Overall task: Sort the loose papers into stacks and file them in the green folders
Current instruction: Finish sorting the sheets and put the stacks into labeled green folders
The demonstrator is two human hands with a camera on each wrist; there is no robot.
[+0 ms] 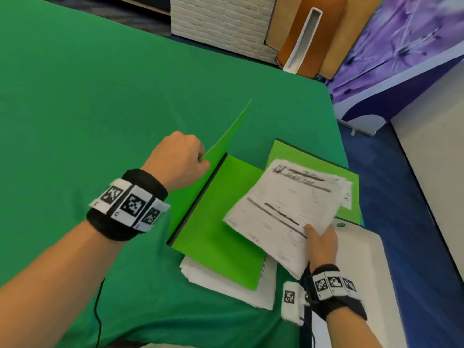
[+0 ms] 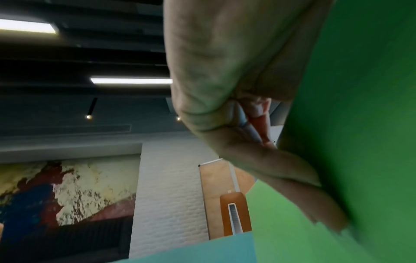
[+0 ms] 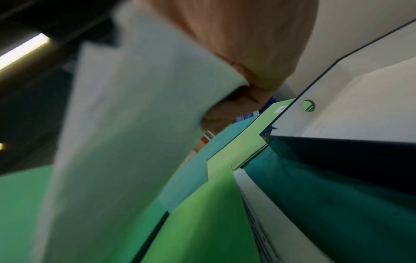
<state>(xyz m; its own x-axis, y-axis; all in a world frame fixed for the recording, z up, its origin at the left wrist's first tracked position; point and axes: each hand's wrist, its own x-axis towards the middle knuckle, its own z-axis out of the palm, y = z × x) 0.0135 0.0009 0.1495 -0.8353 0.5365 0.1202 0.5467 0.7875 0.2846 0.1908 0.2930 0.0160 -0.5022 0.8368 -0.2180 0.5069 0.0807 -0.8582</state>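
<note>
A bright green folder [image 1: 221, 217] lies open on the green table. My left hand [image 1: 179, 159] pinches its raised front cover [image 1: 226, 144] and holds it up; the wrist view shows the fingers [image 2: 281, 170] curled against the cover [image 2: 360, 124]. My right hand [image 1: 321, 243] grips the near corner of a stack of printed papers [image 1: 286, 209], held tilted over the open folder's right side; from the wrist the stack's underside [image 3: 135, 124] shows. A second green folder [image 1: 313, 159] lies closed beyond, partly under the held stack. Another white paper stack [image 1: 226, 282] lies under the open folder.
A white tray [image 1: 361, 259] stands at the table's right edge by my right wrist. A green cloth [image 1: 100, 96] covers the table to the left and back. Beyond the far edge are a white brick wall [image 1: 221, 18] and an orange-and-white stand [image 1: 306, 36].
</note>
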